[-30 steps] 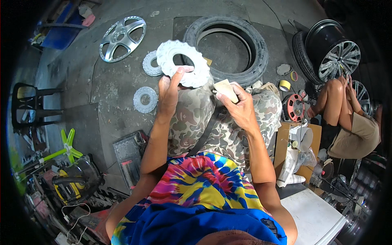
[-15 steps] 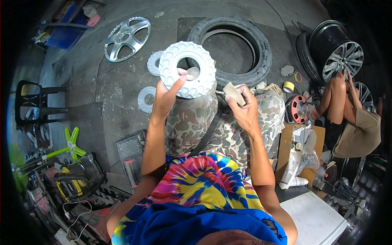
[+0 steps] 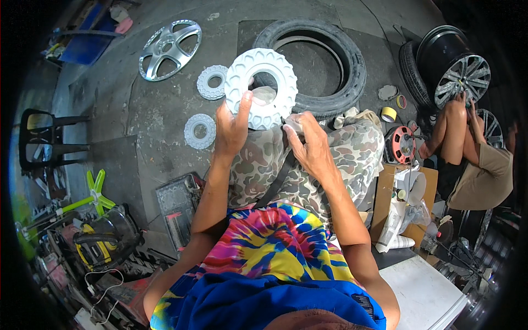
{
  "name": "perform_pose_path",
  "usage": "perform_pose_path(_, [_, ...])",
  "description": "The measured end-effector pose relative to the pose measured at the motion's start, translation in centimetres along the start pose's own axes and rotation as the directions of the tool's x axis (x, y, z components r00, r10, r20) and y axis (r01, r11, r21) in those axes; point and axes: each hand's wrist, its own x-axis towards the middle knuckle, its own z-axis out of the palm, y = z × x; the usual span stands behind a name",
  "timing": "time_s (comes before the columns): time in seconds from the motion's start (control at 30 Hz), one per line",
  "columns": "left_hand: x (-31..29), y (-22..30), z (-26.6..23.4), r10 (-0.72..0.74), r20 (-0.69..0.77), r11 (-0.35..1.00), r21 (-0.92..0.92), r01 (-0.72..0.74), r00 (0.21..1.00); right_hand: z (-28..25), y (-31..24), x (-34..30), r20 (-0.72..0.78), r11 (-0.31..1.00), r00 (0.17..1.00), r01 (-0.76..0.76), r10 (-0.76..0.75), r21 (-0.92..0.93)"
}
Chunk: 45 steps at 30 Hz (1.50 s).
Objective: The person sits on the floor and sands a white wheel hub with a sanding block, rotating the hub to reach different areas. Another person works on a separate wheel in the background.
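My left hand [image 3: 233, 127] grips a pale grey ring-shaped wheel cap [image 3: 235, 77] by its lower left, thumb on the face and fingers through the centre hole. The cap has a scalloped, raised rim and is held up in front of my knees. At its lower right edge is my right hand [image 3: 311, 144], closed on a small flat piece that looks like folded sandpaper [image 3: 292, 126], mostly hidden by the fingers. Two smaller grey rings of like shape, one farther [image 3: 204, 83] and one nearer [image 3: 192, 132], lie on the floor to the left.
A tire [image 3: 352, 82] lies flat ahead, and a silver five-spoke wheel cover [image 3: 166, 48] is at far left. On the right, another person [image 3: 476, 176] handles an alloy wheel [image 3: 465, 82]. Nearby are yellow tape [image 3: 388, 114], a red-rimmed reel [image 3: 400, 146], and a cardboard box [image 3: 385, 201].
My left hand has brought the wheel cap slightly right and up. My right hand has moved left, carrying the flat piece from apart to the cap's lower right edge.
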Motion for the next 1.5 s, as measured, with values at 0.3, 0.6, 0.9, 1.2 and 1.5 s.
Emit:
perform_pose_path(0.3, [-0.9,-0.9,0.7,0.071,-0.066,0.997,0.030,-0.069,0.995,0.7,0.2,0.1,0.011,0.999,1.000,0.000,0.001,-0.050])
perform_pose_path(0.6, [-0.9,-1.7,1.4,0.062,-0.103,0.998,0.032,-0.059,0.993,-0.9,-0.9,1.7,0.178,0.939,0.939,-0.319,0.295,0.125])
perform_pose_path(0.9, [-0.6,-2.1,1.1,-0.011,-0.122,0.993,-0.120,-0.004,0.992,0.3,-0.3,0.6,-0.017,0.998,0.998,-0.058,0.058,-0.002])
perform_pose_path(1.2, [-0.6,-3.3,1.5,-0.038,-0.119,0.993,-0.117,0.024,0.992,1.2,0.0,0.2,0.032,0.992,0.993,0.111,-0.109,-0.053])
perform_pose_path(1.5, [-0.6,-3.4,1.5,-0.025,-0.152,0.988,-0.157,0.001,0.988,2.4,-0.6,0.4,0.072,0.974,0.985,-0.164,0.155,0.155])
